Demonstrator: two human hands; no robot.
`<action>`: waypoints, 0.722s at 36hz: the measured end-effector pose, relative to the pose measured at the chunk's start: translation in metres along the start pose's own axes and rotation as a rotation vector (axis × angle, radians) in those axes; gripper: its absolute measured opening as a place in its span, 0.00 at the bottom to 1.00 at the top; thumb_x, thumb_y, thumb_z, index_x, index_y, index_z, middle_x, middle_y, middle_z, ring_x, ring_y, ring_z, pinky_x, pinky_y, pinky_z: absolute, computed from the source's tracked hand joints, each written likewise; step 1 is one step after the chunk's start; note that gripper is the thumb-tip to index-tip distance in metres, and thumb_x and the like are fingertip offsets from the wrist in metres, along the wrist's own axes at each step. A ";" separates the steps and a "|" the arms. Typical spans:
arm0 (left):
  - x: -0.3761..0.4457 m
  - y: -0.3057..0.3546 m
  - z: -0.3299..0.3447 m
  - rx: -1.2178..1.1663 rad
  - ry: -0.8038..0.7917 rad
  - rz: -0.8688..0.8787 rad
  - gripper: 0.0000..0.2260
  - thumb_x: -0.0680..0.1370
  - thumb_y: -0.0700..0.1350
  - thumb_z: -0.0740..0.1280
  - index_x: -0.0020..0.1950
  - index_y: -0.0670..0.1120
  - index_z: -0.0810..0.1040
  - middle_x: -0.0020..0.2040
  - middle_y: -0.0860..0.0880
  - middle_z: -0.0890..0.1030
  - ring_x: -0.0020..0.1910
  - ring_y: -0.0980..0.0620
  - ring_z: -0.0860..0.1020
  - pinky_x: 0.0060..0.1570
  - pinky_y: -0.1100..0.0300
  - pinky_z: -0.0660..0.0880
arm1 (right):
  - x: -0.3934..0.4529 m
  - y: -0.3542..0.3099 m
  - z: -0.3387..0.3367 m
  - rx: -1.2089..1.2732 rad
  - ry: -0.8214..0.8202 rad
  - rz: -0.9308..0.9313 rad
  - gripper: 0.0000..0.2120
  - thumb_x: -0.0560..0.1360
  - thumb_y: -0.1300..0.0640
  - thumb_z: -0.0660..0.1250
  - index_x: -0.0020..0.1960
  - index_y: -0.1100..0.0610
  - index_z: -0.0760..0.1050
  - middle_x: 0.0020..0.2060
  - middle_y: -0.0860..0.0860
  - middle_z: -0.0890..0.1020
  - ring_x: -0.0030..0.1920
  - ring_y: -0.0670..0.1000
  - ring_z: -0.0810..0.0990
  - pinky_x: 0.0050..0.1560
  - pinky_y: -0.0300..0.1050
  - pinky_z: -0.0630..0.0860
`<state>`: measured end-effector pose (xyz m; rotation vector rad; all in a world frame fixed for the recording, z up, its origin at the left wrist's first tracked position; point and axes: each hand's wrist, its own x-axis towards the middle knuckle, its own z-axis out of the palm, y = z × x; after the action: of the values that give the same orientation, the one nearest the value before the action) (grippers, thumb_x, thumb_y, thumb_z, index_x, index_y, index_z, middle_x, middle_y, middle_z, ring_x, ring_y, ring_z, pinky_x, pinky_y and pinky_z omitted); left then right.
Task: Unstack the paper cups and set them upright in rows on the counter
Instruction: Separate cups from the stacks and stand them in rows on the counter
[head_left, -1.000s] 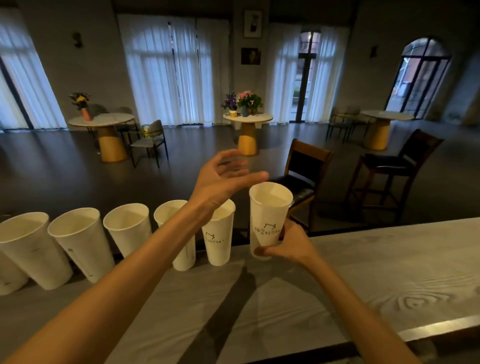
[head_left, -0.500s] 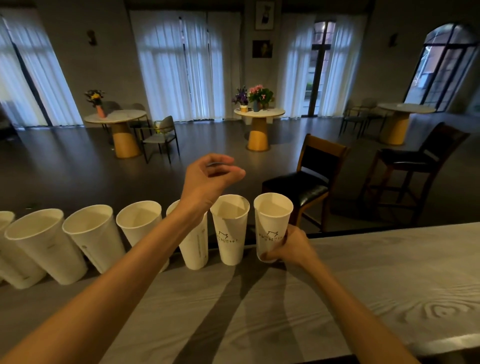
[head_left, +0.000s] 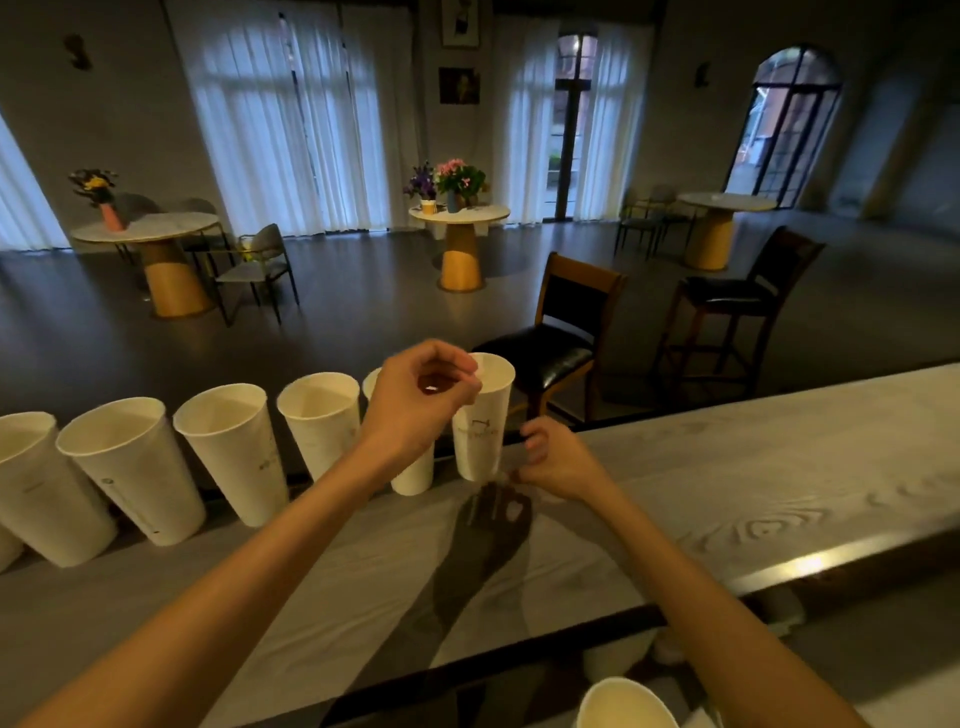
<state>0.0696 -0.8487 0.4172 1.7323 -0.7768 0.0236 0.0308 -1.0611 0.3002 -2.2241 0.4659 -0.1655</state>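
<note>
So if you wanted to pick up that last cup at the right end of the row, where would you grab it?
Probably round the lower half of the rightmost cup, coming from its right side. It stands upright and narrows toward the base, so fingers wrap there easily. Its right side is free, where the right hand already is; the next cup and the left hand crowd its left and its rim.

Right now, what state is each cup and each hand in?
Rightmost cup: upright on the counter, ungripped.
Row of cups: upright, open ends up, along the counter's far edge.
Cup at the bottom edge: open end up, only its rim in view.
Left hand: above the row, fingers curled, holding nothing.
Right hand: beside the rightmost cup's base, fingers loosely curled, holding nothing.
</note>
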 end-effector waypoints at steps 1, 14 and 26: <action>-0.007 -0.002 0.010 0.004 -0.040 0.016 0.06 0.75 0.36 0.74 0.49 0.45 0.82 0.44 0.48 0.85 0.46 0.52 0.84 0.49 0.60 0.81 | -0.008 0.005 -0.004 0.023 0.021 -0.016 0.30 0.63 0.54 0.83 0.60 0.56 0.72 0.48 0.51 0.78 0.47 0.52 0.80 0.55 0.57 0.80; -0.118 -0.021 0.116 0.147 -0.663 0.066 0.11 0.74 0.53 0.75 0.55 0.55 0.79 0.49 0.56 0.82 0.47 0.59 0.81 0.51 0.53 0.81 | -0.170 0.054 -0.042 0.182 0.365 -0.032 0.17 0.72 0.55 0.77 0.56 0.52 0.74 0.45 0.50 0.81 0.43 0.47 0.81 0.47 0.43 0.81; -0.193 -0.036 0.139 0.710 -1.094 0.128 0.55 0.65 0.56 0.82 0.82 0.55 0.51 0.81 0.49 0.57 0.78 0.46 0.62 0.74 0.53 0.64 | -0.243 0.054 -0.012 0.105 0.223 0.055 0.34 0.66 0.34 0.74 0.67 0.47 0.73 0.60 0.43 0.77 0.57 0.43 0.78 0.55 0.49 0.82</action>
<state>-0.1143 -0.8736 0.2641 2.3363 -1.8332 -0.6860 -0.2114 -1.0073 0.2755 -2.0974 0.6239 -0.4025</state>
